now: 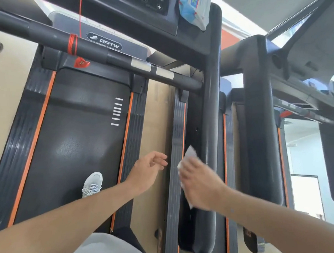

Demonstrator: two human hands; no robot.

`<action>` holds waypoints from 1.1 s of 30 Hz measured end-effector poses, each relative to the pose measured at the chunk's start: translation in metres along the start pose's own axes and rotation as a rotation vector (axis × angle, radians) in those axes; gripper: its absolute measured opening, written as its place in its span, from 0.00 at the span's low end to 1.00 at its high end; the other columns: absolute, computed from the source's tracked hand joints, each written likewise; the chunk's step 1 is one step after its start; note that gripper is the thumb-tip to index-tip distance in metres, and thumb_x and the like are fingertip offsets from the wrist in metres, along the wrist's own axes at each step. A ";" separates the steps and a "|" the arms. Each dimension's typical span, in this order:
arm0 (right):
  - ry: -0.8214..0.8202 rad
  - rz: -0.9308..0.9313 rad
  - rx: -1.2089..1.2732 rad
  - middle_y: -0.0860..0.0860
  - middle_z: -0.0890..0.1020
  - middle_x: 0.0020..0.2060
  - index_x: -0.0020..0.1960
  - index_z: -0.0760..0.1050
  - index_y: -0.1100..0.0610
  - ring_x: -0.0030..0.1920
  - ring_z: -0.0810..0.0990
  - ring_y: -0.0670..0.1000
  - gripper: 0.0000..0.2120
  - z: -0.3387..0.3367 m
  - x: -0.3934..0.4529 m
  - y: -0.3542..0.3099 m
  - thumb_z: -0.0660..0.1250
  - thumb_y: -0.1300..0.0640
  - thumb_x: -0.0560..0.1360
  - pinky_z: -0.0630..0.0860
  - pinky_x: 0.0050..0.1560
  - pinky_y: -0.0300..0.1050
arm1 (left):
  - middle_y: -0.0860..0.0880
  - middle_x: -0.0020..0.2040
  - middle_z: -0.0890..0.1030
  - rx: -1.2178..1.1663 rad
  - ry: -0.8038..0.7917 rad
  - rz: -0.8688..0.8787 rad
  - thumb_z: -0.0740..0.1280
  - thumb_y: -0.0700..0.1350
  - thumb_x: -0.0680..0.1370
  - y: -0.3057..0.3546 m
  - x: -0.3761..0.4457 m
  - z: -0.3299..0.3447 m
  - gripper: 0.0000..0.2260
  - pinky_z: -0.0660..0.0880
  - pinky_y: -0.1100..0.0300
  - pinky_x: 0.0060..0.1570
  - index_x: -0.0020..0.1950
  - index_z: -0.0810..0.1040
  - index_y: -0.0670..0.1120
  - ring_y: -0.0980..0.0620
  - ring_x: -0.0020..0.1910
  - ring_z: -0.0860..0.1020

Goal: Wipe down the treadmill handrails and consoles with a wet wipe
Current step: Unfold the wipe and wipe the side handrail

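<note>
Right hand [199,185] presses crumpled white wipe [189,155] against glossy black handrail [211,129].

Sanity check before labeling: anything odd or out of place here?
Mostly normal. The wet-wipe pack sits propped at a tilt on the console edge, and the red safety cord is wound around the crossbar, not hanging free.

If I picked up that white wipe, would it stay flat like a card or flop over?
Probably flop. The wet wipe is bunched and creased in the right hand, its free corner bent up, so it looks thin and soft. It likely weighs very little. It may cling slightly to the side handrail, if damp.
</note>
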State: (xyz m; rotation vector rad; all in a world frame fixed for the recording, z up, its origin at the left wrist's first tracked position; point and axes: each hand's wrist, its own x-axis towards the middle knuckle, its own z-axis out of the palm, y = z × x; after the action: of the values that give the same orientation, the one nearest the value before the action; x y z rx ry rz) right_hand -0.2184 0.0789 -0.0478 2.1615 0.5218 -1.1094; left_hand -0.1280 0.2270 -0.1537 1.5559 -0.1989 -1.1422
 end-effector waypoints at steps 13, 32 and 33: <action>-0.031 0.463 -0.130 0.58 0.58 0.81 0.81 0.58 0.58 0.82 0.52 0.58 0.31 -0.013 0.095 0.147 0.43 0.44 0.84 0.44 0.78 0.63 | 0.60 0.50 0.84 0.065 -0.045 0.032 0.61 0.37 0.81 0.015 0.008 -0.011 0.15 0.73 0.57 0.63 0.57 0.80 0.56 0.59 0.53 0.81; 0.477 0.399 0.503 0.58 0.67 0.77 0.74 0.72 0.57 0.80 0.58 0.62 0.28 0.081 -0.068 -0.162 0.67 0.47 0.77 0.47 0.80 0.62 | 0.54 0.78 0.67 0.472 -0.065 0.025 0.61 0.41 0.80 -0.053 -0.112 0.100 0.31 0.64 0.54 0.74 0.81 0.56 0.59 0.50 0.76 0.66; 0.577 0.468 0.650 0.57 0.63 0.80 0.78 0.66 0.56 0.81 0.56 0.62 0.33 0.089 -0.072 -0.175 0.69 0.46 0.77 0.54 0.79 0.62 | 0.55 0.78 0.66 0.476 0.009 0.062 0.62 0.42 0.80 -0.051 -0.121 0.106 0.31 0.63 0.54 0.74 0.81 0.57 0.58 0.51 0.77 0.64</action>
State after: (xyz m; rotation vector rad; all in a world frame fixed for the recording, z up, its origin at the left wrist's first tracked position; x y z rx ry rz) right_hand -0.4144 0.1369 -0.0909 2.9761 -0.1575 -0.4035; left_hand -0.2903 0.2542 -0.1187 1.9540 -0.5405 -1.0867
